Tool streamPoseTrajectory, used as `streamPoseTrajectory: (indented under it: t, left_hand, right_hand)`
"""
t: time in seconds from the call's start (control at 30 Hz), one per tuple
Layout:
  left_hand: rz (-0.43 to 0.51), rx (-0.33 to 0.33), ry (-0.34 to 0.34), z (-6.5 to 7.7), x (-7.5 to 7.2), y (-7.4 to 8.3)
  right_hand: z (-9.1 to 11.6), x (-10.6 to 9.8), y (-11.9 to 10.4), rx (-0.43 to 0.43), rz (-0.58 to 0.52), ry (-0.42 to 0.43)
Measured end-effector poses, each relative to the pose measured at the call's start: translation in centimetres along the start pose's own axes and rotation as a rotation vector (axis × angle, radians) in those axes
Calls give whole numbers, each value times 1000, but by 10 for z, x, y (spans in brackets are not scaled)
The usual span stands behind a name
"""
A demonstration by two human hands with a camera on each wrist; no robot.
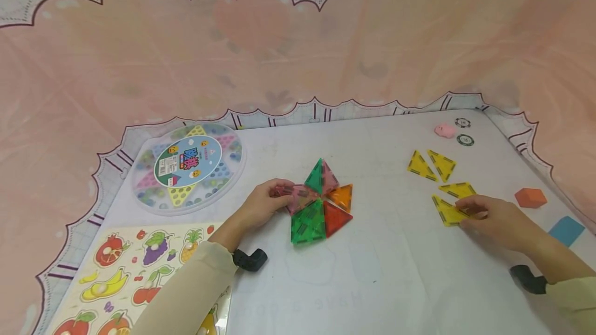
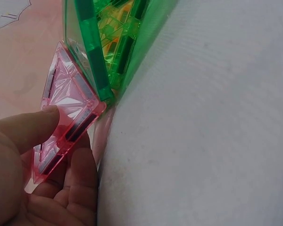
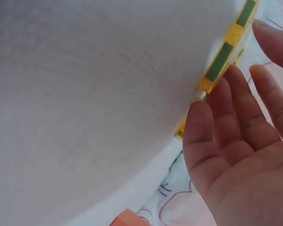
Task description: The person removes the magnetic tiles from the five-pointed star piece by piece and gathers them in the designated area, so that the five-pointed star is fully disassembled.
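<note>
Between the thumb and fingers of my left hand (image 1: pixel 263 203) is a pink triangular magnetic tile (image 2: pixel 68 92), pinched at its outer end. Its inner end meets a ring of magnetic tiles: a green piece (image 1: pixel 308 226), a red one (image 1: pixel 337 218), an orange one (image 1: pixel 342 198), a second pink one (image 1: pixel 328 177) and another green one (image 1: pixel 315 177). My right hand (image 1: pixel 495 218) is at the right corner of a yellow triangular tile (image 1: pixel 447 212), fingers loosely bent and thumb apart from them. Whether it touches the tile is hard to tell. More yellow triangles (image 1: pixel 421 166) lie just beyond.
A round Chinese checkers board (image 1: pixel 235 169) lies at the back left, with a fruit peg puzzle (image 1: pixel 130 237) in front. Toward the right are an orange block (image 1: pixel 531 198), a blue piece (image 1: pixel 566 230), a pink figure (image 1: pixel 444 131) and two round chips (image 1: pixel 465 140). Raised patterned fabric borders the white table.
</note>
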State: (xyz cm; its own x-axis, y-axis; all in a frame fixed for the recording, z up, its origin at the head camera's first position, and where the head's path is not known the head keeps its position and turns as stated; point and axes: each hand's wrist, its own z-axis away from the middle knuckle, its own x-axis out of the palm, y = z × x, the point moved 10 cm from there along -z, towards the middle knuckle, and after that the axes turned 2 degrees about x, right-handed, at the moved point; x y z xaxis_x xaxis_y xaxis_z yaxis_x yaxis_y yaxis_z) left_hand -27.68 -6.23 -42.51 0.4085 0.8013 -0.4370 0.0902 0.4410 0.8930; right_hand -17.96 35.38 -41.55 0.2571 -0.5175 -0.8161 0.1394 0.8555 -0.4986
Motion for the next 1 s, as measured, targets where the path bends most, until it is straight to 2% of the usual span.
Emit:
streamPoseTrajectory:
  t: [0.2, 0.57, 0.8, 1.0]
  left_hand:
    - [3, 3, -1, -1, 0, 0]
    - [28, 15, -6, 0, 1, 0]
    - [45, 36, -8, 0, 2, 3]
    - [53, 25, -4, -1, 2, 1]
  right_hand:
    - [-2, 4, -5, 7, 12, -5]
    - [-9, 6, -26, -42, 103, 62]
    - [-9, 4, -14, 0, 105, 73]
    - [-10, 4, -8, 10, 91, 64]
